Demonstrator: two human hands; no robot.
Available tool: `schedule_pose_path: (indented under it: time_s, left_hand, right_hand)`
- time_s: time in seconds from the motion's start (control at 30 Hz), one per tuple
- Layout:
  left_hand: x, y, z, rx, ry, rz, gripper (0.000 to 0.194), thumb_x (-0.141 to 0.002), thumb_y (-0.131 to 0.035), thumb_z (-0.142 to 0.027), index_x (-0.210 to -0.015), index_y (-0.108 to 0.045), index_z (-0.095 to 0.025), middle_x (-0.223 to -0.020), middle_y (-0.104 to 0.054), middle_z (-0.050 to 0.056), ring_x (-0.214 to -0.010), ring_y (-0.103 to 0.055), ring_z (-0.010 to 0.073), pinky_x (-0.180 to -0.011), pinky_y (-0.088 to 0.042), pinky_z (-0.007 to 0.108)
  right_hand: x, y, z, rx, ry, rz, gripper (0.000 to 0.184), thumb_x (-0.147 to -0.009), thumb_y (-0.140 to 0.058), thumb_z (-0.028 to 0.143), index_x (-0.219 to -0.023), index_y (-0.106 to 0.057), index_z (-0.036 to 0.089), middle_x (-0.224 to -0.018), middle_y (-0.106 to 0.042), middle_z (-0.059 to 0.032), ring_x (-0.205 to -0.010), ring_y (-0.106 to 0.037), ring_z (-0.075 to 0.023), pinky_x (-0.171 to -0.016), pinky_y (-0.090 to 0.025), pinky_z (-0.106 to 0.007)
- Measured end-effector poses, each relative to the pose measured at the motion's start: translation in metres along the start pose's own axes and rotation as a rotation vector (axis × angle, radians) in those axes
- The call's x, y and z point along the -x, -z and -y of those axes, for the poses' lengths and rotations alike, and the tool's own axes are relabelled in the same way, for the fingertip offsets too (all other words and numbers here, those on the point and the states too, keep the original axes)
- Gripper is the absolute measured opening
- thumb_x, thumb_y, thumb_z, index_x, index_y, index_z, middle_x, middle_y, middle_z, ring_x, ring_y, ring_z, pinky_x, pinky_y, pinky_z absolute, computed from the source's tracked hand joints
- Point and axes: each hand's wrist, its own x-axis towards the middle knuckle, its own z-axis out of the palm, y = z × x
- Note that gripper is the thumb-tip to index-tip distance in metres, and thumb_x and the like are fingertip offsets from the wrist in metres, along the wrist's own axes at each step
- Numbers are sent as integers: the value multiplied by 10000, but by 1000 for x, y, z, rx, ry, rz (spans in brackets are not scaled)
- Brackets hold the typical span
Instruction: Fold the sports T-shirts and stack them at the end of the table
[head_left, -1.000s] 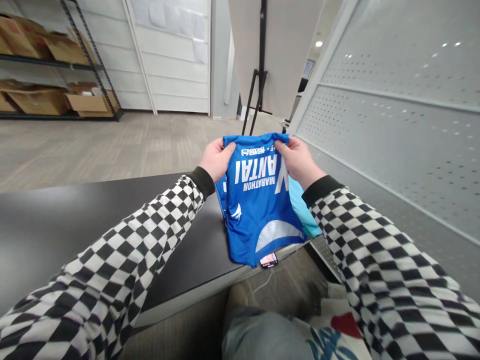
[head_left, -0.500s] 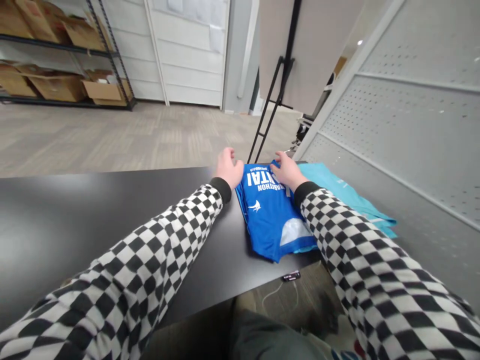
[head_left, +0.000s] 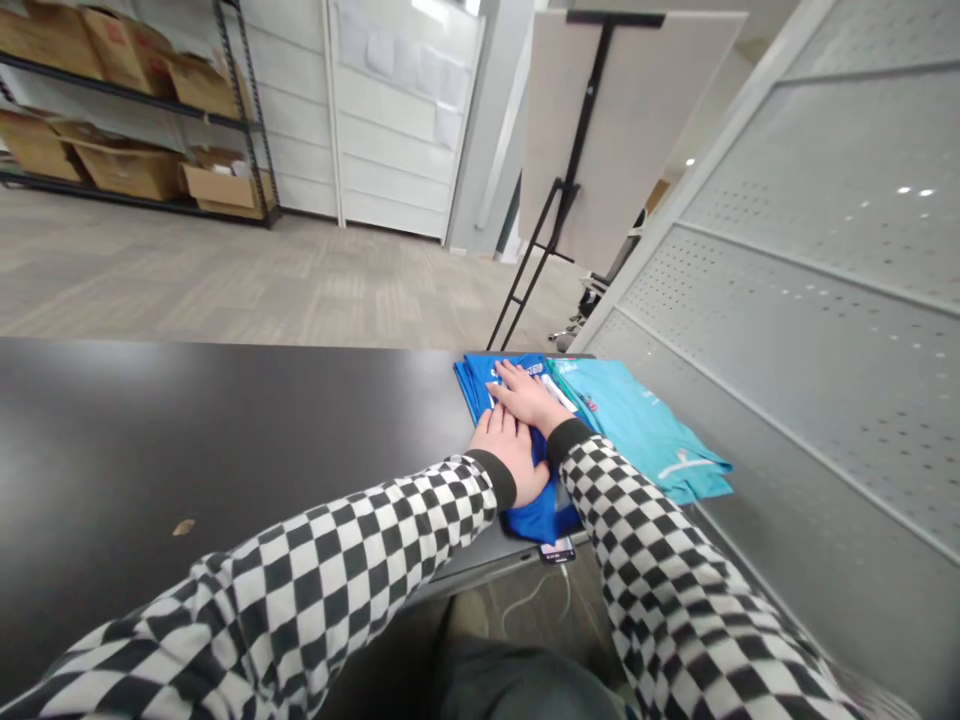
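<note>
A folded blue T-shirt (head_left: pixel 536 520) with white print lies on the black table, close to its right end. Flat on top of it, fingers stretched out, rests my left hand (head_left: pixel 511 455). Just beyond, my right hand (head_left: pixel 529 395) also presses on the shirt with its fingers spread, and the two hands nearly touch. Between them they cover most of the print. Right beside the blue shirt lies a folded light-blue T-shirt (head_left: pixel 637 420), partly behind my right forearm.
The black table (head_left: pixel 225 430) stretches left, with a small brownish spot on it. A phone (head_left: pixel 557 550) with a white cable is at the near edge. A grey perforated partition (head_left: pixel 810 330) borders the right. Beyond stand a board on an easel (head_left: pixel 600 130) and a shelf of cardboard boxes (head_left: pixel 135 165).
Both hands have come from the far edge of the blue shirt down onto its middle, closer together and flat. The view has shifted, showing more of the light-blue shirt.
</note>
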Motion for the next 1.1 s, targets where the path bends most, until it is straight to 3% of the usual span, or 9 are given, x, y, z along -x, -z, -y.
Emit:
schedule_pose_path:
  time_s: [0.3, 0.43, 0.6, 0.7, 0.8, 0.83, 0.9, 0.97, 1.1]
  left_hand:
    - [110, -6, -12, -20, -425, 23, 962, -990, -641, -627, -1763, -429, -96, -1883, -261, 260, -1737, -269, 486, -1425, -184, 620]
    - [114, -8, -14, -74, -428, 48, 1038, -928, -727, -622, -1764, -418, -90, -1885, -253, 264, -1730, -269, 502, -1416, -195, 632]
    - [112, -9, -16, -50, -429, 101, 1088, -869, -778, -595, -1767, -426, -91, -1890, -226, 261, -1731, -283, 491, -1408, -220, 641]
    - [96, 13, -11, 40, -445, 181, 957, -821, -803, -669, -1624, -640, -175, -1808, -461, 200, -1637, -479, 460, -1342, -392, 582]
    - [54, 51, 7, 122, -374, 306, 418, -976, -669, -586, -1143, -872, -260, -1305, -857, 102, -1201, -805, 338, -1066, -614, 430]
    - [37, 62, 17, 114, -305, 277, 402, -1051, -561, -504, -1073, -872, -250, -1174, -877, 101, -1103, -826, 311, -1001, -631, 413]
    - [6, 73, 40, 74, -176, 8, 459, -1113, -426, -370, -1251, -837, -216, -1279, -852, 127, -1212, -798, 302, -1087, -604, 428]
    - [-17, 69, 64, 4, -134, -138, 535, -1116, -451, -355, -1580, -671, -205, -1634, -677, 147, -1523, -626, 331, -1295, -463, 505]
    - [-35, 42, 99, -96, -49, 44, 749, -1136, -445, -565, -1795, -411, -212, -1885, -322, 149, -1749, -292, 401, -1410, -210, 656]
  right_hand:
    - [-13, 2, -12, 6, -20, -62, 882, -1131, -354, 732, -1831, -353, 196, -1896, -284, -134, -1771, -209, -384, -1423, -117, -660]
    - [-37, 9, -30, 131, -47, 33, 729, -1173, -303, 631, -1789, -448, 268, -1901, -274, -121, -1767, -194, -431, -1370, -108, -798]
    - [-52, 6, -40, 98, -89, -88, 674, -1194, -260, 534, -1730, -535, 233, -1868, -360, -145, -1735, -296, -422, -1366, -231, -751]
    - [-47, 7, -37, 63, -111, -179, 673, -1197, -211, 469, -1666, -610, 198, -1821, -453, -153, -1702, -376, -411, -1376, -239, -711]
    - [-31, 21, -30, 46, -91, -385, 668, -1188, -243, 459, -1639, -629, 149, -1786, -502, -171, -1703, -374, -410, -1392, -183, -712]
    - [-24, 27, -27, 27, -75, -465, 674, -1186, -257, 473, -1641, -623, 137, -1772, -520, -177, -1703, -378, -404, -1397, -175, -705]
    - [-9, 37, -18, -11, -21, -560, 683, -1189, -258, 502, -1661, -606, 153, -1754, -548, -165, -1707, -379, -381, -1405, -175, -689]
    - [3, 39, -8, -22, 34, -554, 675, -1193, -247, 511, -1687, -587, 202, -1772, -532, -131, -1724, -350, -366, -1407, -181, -687]
    - [13, 14, 7, 18, 9, -301, 688, -1182, -291, 528, -1775, -474, 231, -1872, -361, -114, -1753, -260, -405, -1393, -204, -721]
